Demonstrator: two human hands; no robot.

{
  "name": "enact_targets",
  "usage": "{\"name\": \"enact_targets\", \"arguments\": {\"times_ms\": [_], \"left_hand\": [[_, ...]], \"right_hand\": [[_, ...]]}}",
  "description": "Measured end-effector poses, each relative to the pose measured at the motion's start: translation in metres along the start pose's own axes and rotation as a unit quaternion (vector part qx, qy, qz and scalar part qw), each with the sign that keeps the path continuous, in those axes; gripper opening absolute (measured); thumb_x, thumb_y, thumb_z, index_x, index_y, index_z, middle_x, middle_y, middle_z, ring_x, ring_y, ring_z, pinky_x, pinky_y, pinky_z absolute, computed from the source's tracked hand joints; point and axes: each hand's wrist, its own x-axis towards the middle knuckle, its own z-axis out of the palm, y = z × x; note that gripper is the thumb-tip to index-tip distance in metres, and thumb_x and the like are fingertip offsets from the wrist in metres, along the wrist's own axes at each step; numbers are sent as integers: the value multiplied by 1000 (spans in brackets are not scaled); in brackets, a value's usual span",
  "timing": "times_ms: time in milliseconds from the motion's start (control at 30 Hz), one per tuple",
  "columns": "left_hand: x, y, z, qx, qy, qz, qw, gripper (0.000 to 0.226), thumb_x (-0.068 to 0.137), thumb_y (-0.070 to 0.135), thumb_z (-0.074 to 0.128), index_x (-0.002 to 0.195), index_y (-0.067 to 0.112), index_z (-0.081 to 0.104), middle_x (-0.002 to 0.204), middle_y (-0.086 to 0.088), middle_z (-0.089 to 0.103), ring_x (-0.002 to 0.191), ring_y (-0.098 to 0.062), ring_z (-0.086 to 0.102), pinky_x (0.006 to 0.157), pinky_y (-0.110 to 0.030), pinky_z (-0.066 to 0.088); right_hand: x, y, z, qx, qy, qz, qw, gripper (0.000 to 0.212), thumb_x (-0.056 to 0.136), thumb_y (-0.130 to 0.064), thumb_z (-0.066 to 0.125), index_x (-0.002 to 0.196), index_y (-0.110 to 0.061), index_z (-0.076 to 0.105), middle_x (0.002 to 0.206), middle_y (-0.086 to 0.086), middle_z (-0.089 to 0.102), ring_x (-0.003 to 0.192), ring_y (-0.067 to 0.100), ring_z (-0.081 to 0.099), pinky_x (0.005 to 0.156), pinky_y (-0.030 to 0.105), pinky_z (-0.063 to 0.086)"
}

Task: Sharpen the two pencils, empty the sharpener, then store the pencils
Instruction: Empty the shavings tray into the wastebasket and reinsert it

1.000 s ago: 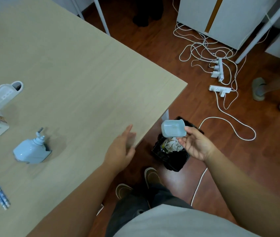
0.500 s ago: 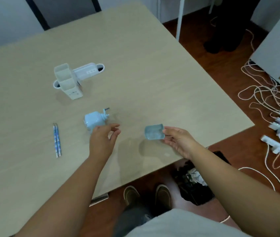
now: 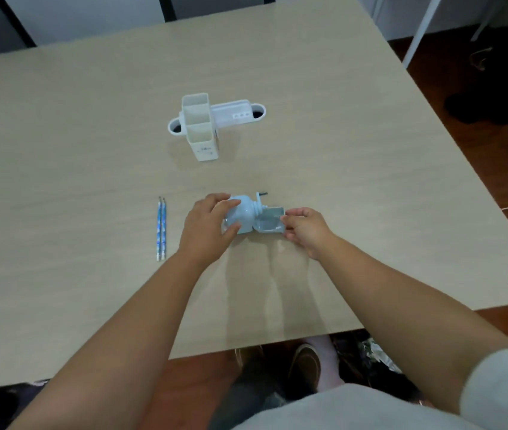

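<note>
Left hand [image 3: 207, 226] clamps sharpener [image 3: 241, 214] to steady it; right hand [image 3: 303, 229] pinches tray [image 3: 269, 220], butted against sharpener's right side for reinsertion. Pencils [image 3: 161, 228] left of sharpener.

Bare forearms, grey short sleeve [image 3: 500, 386] — dark trousers [image 3: 258, 395], brown shoes [image 3: 303, 363].
</note>
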Motion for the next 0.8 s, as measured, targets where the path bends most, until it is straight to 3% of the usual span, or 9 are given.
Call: {"name": "enact_targets", "arguments": {"times_ms": [200,333,533,700,800], "left_hand": [[0,-11,3,-39,-6,12,999,40,81,15,67,120,25,63,126,0,58,105,-25,57,95,-33,45],[0,-13,5,-48,7,20,999,39,82,10,66,118,24,64,123,-1,60,100,-26,59,90,-28,43],[2,-18,7,-33,14,45,998,41,79,11,68,118,24,64,119,-2,61,97,-27,60,85,-33,49],[5,-28,-7,-56,25,68,996,34,85,23,64,119,24,63,117,0,61,101,-21,60,86,-35,52],[-1,-55,-25,-81,80,-15,993,26,87,26,62,113,24,65,112,1,60,101,-15,59,87,-25,46]], "right_hand": [[10,-7,23,-19,-6,-6,1000,8,87,-13,60,80,-16,59,73,5,57,59,13,51,61,25,47],[10,-13,35,-73,-33,20,997,28,89,-36,49,84,-13,64,67,7,51,56,17,44,56,28,37],[4,-13,53,-89,-71,47,992,50,88,-58,37,86,-15,63,74,2,58,58,15,52,61,28,44],[-4,-15,46,-70,-57,41,995,43,90,-49,40,89,-12,62,73,4,54,55,16,44,53,26,35],[-11,-22,42,-60,-5,2,998,38,92,-40,42,98,-11,65,74,4,52,53,16,44,48,23,34]]}}
